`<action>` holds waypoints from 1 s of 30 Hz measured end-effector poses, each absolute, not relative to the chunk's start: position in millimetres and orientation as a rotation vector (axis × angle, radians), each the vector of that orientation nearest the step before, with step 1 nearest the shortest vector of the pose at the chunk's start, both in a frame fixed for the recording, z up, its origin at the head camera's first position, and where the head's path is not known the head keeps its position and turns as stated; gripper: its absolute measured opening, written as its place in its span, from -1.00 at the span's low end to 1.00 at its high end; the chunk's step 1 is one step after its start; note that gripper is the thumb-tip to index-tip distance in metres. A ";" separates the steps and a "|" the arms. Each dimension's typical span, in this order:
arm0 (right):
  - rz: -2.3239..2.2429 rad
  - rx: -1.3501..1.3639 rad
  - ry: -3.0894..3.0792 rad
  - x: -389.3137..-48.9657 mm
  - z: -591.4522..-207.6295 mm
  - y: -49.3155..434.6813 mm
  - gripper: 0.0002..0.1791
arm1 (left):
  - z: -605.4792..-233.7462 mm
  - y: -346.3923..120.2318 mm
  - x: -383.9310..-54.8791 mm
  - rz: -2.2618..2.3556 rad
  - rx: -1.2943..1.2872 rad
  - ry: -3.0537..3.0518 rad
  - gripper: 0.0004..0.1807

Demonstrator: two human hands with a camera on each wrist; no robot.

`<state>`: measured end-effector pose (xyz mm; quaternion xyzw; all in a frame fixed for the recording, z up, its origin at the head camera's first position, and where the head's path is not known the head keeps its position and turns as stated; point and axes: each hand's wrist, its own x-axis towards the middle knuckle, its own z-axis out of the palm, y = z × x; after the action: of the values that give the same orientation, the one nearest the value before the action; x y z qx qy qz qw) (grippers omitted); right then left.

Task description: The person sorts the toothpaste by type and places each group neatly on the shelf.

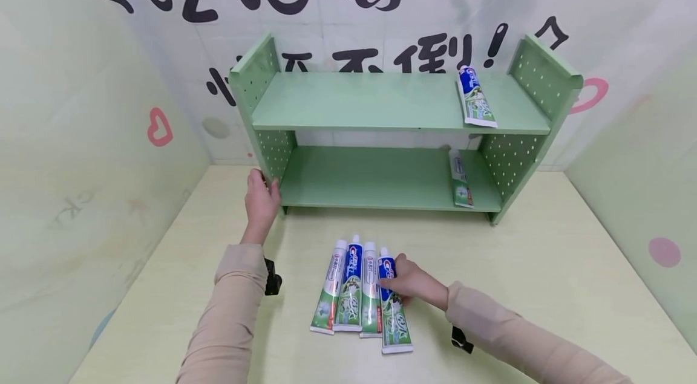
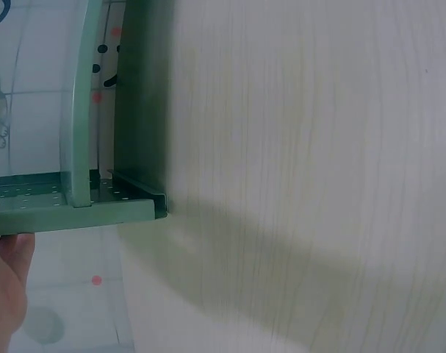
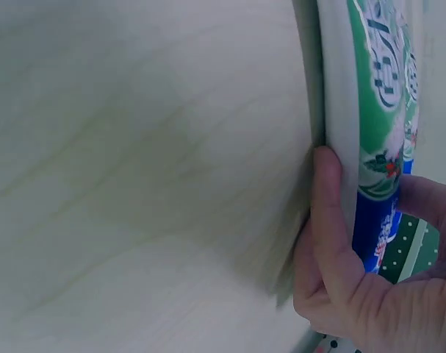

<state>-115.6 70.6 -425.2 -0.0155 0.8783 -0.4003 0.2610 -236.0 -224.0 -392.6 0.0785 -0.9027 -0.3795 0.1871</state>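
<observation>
My right hand (image 1: 416, 281) grips a blue and green toothpaste tube (image 1: 396, 323), thumb on top and fingers under its side. In the right wrist view the fingers (image 3: 329, 213) curl round the edge of that tube (image 3: 380, 140), close over the table. Three more tubes lie side by side to its left: a white and green one (image 1: 330, 293), a blue and green one (image 1: 351, 287) and another white and green one (image 1: 371, 293). My left hand (image 1: 261, 202) holds the lower left side panel of a green two-tier shelf (image 1: 348, 100); its fingertips are partly hidden behind the panel.
One blue and green tube (image 1: 476, 100) lies on the upper tier at the right. On the lower tier, also at the right, lies a white and green tube (image 1: 460, 178). The shelf stands on a pale wooden table (image 1: 544, 287) against a wall (image 1: 348, 21) with black lettering.
</observation>
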 end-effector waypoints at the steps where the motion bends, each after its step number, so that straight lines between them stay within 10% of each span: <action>1: -1.085 -0.042 2.384 -115.2 -425.5 69.8 -0.48 | -392.1 -224.0 -235.9 -1.069 0.220 -2.540 -0.68; 11: -1.053 -0.069 2.400 -116.8 -428.8 62.3 -0.25 | -387.8 -227.6 -233.9 -1.034 0.214 -2.515 -0.68; 30: -1.083 -0.049 2.422 -115.3 -428.7 71.3 -0.42 | -389.6 -218.1 -234.0 -1.058 0.278 -2.545 -0.68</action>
<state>-115.3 71.3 -428.7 -0.0179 0.8857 -0.3961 0.2417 -234.0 -218.1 -389.6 0.0987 -0.9029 -0.3753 0.1848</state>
